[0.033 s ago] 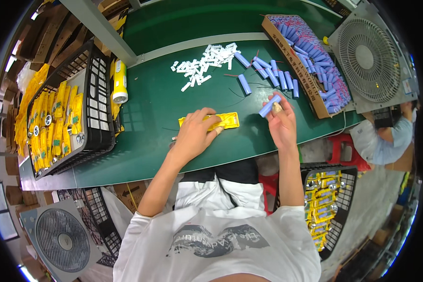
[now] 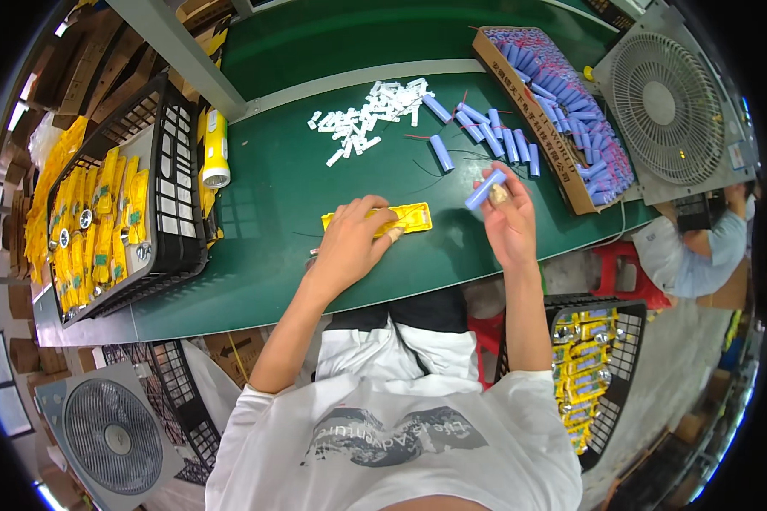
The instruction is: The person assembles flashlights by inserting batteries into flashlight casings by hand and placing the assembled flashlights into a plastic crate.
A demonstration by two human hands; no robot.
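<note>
My left hand (image 2: 358,232) rests over a yellow plastic torch casing (image 2: 413,218) lying on the green table, its fingers curled round the middle part. The palm and fingers hide much of the casing. A thin dark wire sticks out at its left end. To the right, my right hand (image 2: 508,217) is raised above the table, pinching a blue cylindrical battery cell (image 2: 485,190) between thumb and fingers. Tan coverings show on both thumbs. Beyond that hand lie several loose blue cells (image 2: 441,153) with red and black wires. Small white parts (image 2: 371,119) are heaped farther back.
A cardboard box (image 2: 533,115) of blue cells stands at the right, beside a fan (image 2: 666,106). Left are a black crate (image 2: 179,183) of yellow casings and a yellow-white torch (image 2: 216,152). Another crate (image 2: 626,349) sits low right; a person (image 2: 699,255) is beyond.
My right hand has shifted very slightly left, and the cell in it sits a little lower. My left hand stays on the casing.
</note>
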